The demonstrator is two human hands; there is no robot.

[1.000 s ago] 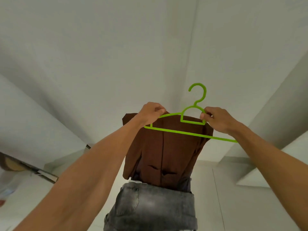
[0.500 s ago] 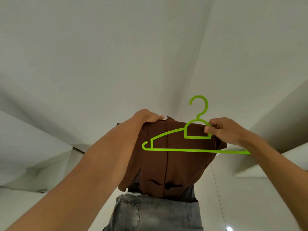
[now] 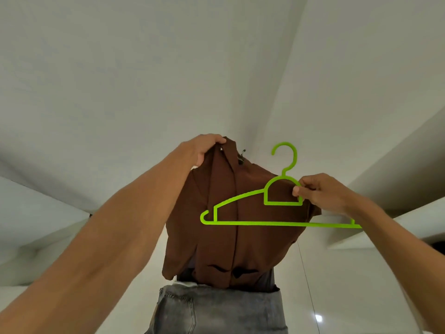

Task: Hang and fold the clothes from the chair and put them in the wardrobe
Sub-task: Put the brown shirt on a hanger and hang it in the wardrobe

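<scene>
Brown shirt point(image 3: 224, 249) higher than before, behind green hanger point(image 3: 265, 223)

The left hand point(image 3: 204, 147) has lifted the brown shirt point(image 3: 260, 249) collar above the green hanger point(image 3: 265, 223).

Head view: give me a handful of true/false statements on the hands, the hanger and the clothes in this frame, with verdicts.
1. The right hand pinches the green hanger beside its neck. True.
2. The left hand grips the top of the brown shirt. True.
3. The hanger sits inside the shirt's shoulders. False: the whole hanger shows in front of the shirt, not threaded into it.
4. The hanger's hook is hung over a wardrobe rail. False: the hook is free in the air, and no rail is in view.
5. Grey denim shows below the shirt's hem. True.
</scene>
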